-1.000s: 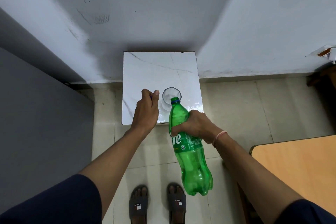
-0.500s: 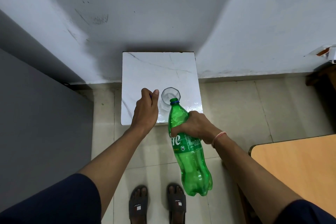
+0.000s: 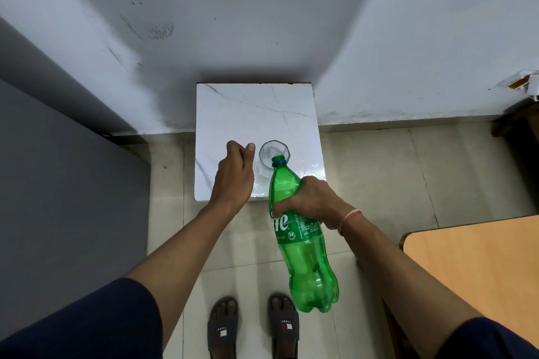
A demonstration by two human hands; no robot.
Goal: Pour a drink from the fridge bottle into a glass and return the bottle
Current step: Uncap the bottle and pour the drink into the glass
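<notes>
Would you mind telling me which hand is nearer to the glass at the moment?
The left hand: it sits closed on the white tabletop just left of the glass. The right hand is lower, gripping the green bottle, whose mouth reaches the glass rim.

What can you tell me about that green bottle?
The green bottle is large, of translucent plastic, with a green label and a blue neck ring; no cap shows on it. The right hand grips its shoulder and tilts it, mouth at the rim of the glass. Its base hangs over the floor.
</notes>
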